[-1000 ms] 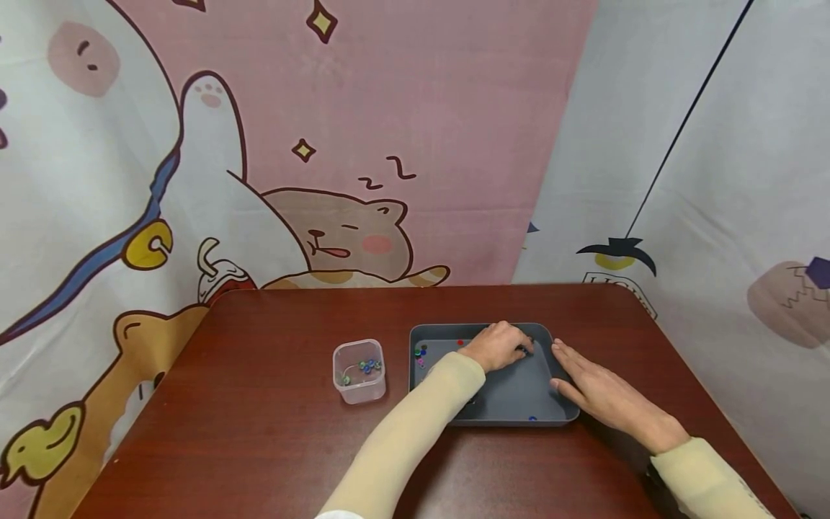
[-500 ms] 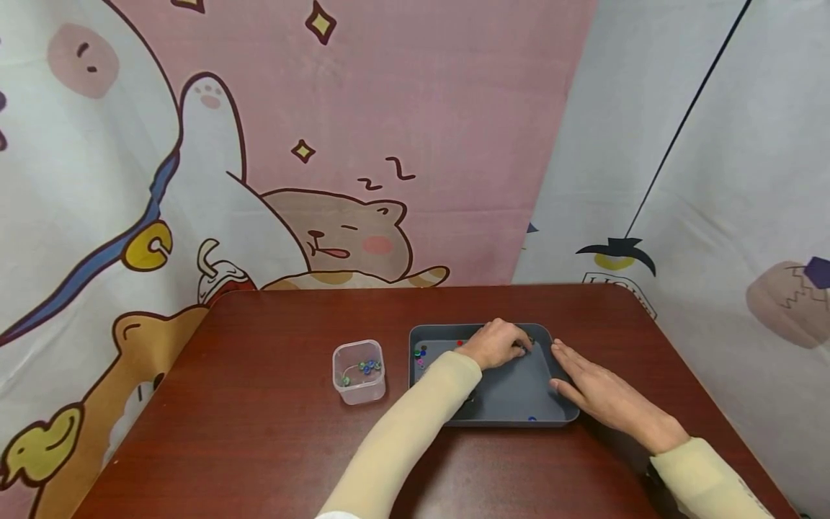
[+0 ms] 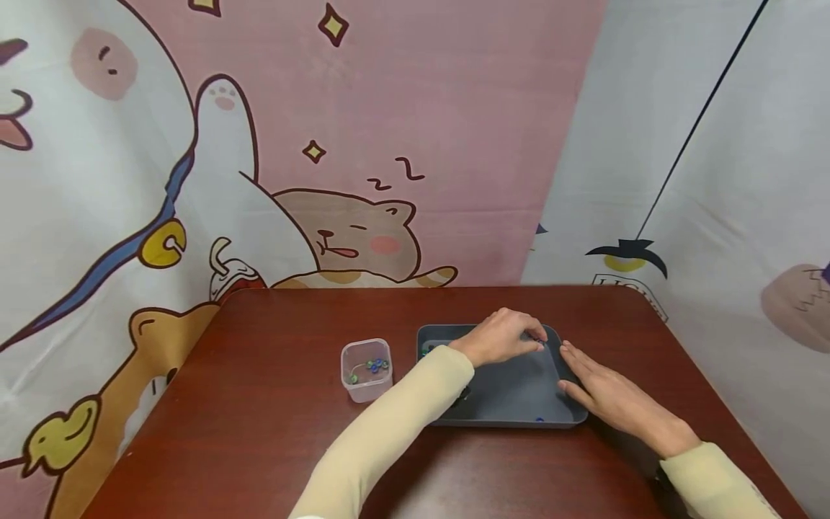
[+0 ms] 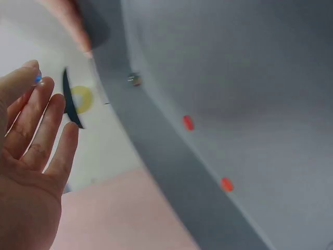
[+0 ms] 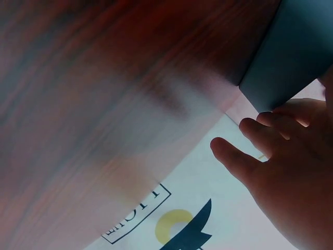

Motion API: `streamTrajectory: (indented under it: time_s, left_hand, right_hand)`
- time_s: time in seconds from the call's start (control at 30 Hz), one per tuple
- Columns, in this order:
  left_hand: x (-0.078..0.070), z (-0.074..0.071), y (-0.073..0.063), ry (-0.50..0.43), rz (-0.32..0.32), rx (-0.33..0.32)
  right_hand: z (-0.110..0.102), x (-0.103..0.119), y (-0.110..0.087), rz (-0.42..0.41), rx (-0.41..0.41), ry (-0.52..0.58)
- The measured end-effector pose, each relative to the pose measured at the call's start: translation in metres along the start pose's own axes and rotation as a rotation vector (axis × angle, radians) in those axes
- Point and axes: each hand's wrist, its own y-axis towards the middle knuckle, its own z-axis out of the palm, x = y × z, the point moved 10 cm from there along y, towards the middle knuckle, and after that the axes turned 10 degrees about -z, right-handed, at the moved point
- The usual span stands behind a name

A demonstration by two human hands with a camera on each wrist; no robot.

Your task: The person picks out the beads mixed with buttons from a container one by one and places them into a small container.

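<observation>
My left hand (image 3: 502, 337) is over the far right part of a grey tray (image 3: 512, 393). Its thumb and index finger pinch a small glassy blue marble (image 4: 38, 78), with the other fingers extended. Another small marble (image 4: 134, 79) lies in the tray by its wall, and two red pieces (image 4: 188, 123) lie near the same wall. My right hand (image 3: 612, 396) rests against the tray's right side, fingers straight. A blue piece (image 3: 540, 419) sits by the tray's near edge. My left arm hides part of the tray.
A clear plastic container (image 3: 367, 393) with several blue and green marbles (image 3: 377, 365) stands left of the tray. Both are on a dark red wooden table (image 3: 259, 404). A printed cartoon curtain (image 3: 454, 144) hangs behind.
My left hand has lifted a little from the tray floor, now pinching the marble. My right hand stays at the tray's side, and the head view has shifted slightly.
</observation>
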Motion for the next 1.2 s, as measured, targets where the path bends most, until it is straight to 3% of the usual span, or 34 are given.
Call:
streamTrajectory:
  time_s: [0.2, 0.47, 0.83, 1.2]
  left_hand:
    - [-0.013, -0.034, -0.024, -0.033, 0.033, -0.039]
    - [-0.007, -0.073, -0.062, -0.096, 0.045, -0.089]
    - [0.030, -0.119, -0.119, -0.169, 0.053, -0.200]
    - [0.085, -0.133, -0.177, -0.160, -0.090, -0.270]
  right_hand:
    - [0.001, -0.001, -0.001, -0.010, -0.004, -0.005]
    - [0.001, -0.001, 0.000, -0.006, 0.006, -0.004]
    - [-0.001, 0.001, 0.000, -0.016, -0.003, -0.027]
    - [0.000, 0.000, 0.000, -0.012, 0.004, -0.022]
